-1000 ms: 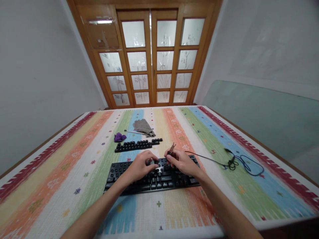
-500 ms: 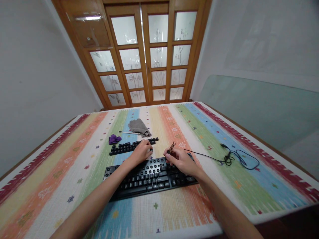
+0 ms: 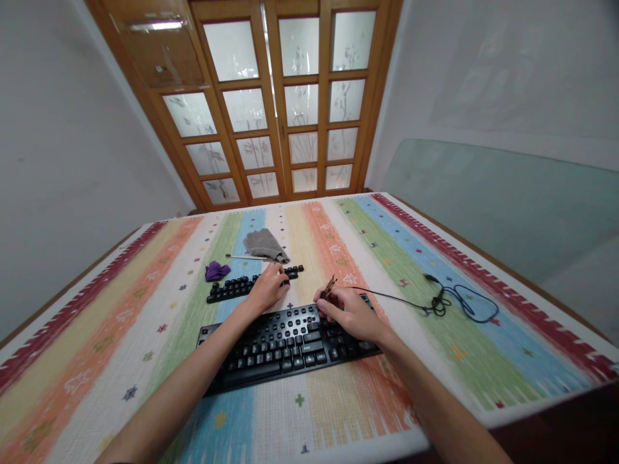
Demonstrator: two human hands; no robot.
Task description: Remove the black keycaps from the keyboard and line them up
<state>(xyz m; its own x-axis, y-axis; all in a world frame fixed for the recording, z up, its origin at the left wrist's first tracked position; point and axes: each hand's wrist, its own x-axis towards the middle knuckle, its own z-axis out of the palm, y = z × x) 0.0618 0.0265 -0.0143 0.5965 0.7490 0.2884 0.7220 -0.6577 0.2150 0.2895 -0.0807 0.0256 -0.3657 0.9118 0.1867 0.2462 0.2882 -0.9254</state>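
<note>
My left hand (image 3: 268, 288) reaches over the rows of loose black keycaps (image 3: 232, 288), its fingers bent and drawn together. A dark keycap shows at its fingertips, partly hidden. My right hand (image 3: 349, 312) is closed round a small brown pronged tool (image 3: 329, 286), the prongs pointing up. That hand is over the right part of a black keyboard (image 3: 275, 370), covering some of it. The keyboard's upper rows show bare switch positions without caps, while the lower rows carry keycaps.
A purple cloth (image 3: 216, 270) lies left of the loose keycaps. Behind them are a grey cloth (image 3: 265, 245) and a thin white-handled brush (image 3: 246, 258). To the right, a black cable (image 3: 464, 303) lies coiled on the striped tablecloth (image 3: 164, 380).
My left hand has shifted slightly away from the keyboard, closer over the loose keycaps. My right hand keeps its hold on the pronged tool. The view has tilted a little.
</note>
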